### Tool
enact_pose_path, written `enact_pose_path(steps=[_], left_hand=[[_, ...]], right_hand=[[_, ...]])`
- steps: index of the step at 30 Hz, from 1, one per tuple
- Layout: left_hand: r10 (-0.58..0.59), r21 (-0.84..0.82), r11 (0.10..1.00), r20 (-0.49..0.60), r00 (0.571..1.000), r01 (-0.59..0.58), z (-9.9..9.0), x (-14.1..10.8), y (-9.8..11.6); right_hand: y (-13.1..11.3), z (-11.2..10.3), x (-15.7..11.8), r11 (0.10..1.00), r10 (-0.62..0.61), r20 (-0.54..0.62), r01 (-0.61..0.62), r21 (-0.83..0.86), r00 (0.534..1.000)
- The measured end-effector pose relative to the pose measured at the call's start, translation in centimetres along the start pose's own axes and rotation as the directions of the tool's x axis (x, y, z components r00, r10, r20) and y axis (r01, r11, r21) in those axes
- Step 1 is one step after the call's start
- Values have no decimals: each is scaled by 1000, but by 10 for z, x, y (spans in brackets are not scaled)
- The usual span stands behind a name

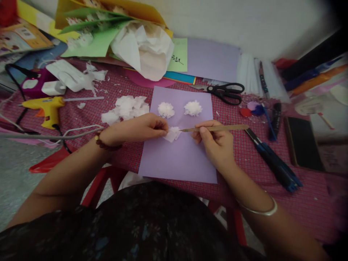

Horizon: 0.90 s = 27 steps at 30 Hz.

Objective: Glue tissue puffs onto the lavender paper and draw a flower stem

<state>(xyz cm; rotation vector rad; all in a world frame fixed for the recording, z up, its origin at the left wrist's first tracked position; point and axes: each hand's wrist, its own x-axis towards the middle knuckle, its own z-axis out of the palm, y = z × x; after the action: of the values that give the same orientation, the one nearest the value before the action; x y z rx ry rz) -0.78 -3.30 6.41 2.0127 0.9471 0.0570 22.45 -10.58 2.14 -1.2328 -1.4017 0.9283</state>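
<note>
A sheet of purple paper point(179, 163) lies in front of me with two ruffled white paper puffs, the left puff point(166, 110) and the right puff point(193, 108), on its upper half. Below them, my left hand point(148, 127) pinches the edge of a small piece of white tissue paper point(173, 134). My right hand point(216, 143) grips a flat wooden stick point(225, 128) between thumb and fingers. The stick's pointed end touches or nearly touches that tissue piece. A loose pile of white tissue pieces point(130, 108) sits left of the sheet, behind my left wrist.
Black-handled scissors point(225, 92) lie behind the sheet; a utility knife point(274, 163) is at the right. A yellow glue gun point(50, 108) rests at the left by a purple power adapter point(40, 83). Coloured papers and crumpled white paper point(144, 47) stand at the back. A grey cable point(67, 135) crosses my left forearm.
</note>
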Motion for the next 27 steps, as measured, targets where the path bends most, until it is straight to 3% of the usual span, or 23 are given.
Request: enact_pose_path(steps=[5, 13, 19, 22, 25, 27], left_hand=[[37, 199, 979, -17, 999, -33, 1, 21, -1], [26, 178, 984, 1, 1000, -26, 2, 25, -2], [26, 160, 987, -10, 1000, -24, 1, 22, -1], [19, 82, 997, -165, 986, -5, -8, 18, -3], [-6, 10, 1000, -390, 921, 11, -15, 15, -7], [-25, -1, 1000, -408, 913, 27, -15, 15, -12]], right_hand=[[-5, 1, -3, 998, -59, -14, 59, -3, 998], [0, 6, -4, 970, -128, 196, 164, -180, 972], [0, 6, -1, 923, -173, 274, 252, -289, 946], [-1, 6, -1, 886, -191, 300, 296, -356, 935], [-1, 6, -2, 875, -181, 303, 294, -386, 936], [-1, 6, -3, 901, -164, 287, 262, -347, 944]])
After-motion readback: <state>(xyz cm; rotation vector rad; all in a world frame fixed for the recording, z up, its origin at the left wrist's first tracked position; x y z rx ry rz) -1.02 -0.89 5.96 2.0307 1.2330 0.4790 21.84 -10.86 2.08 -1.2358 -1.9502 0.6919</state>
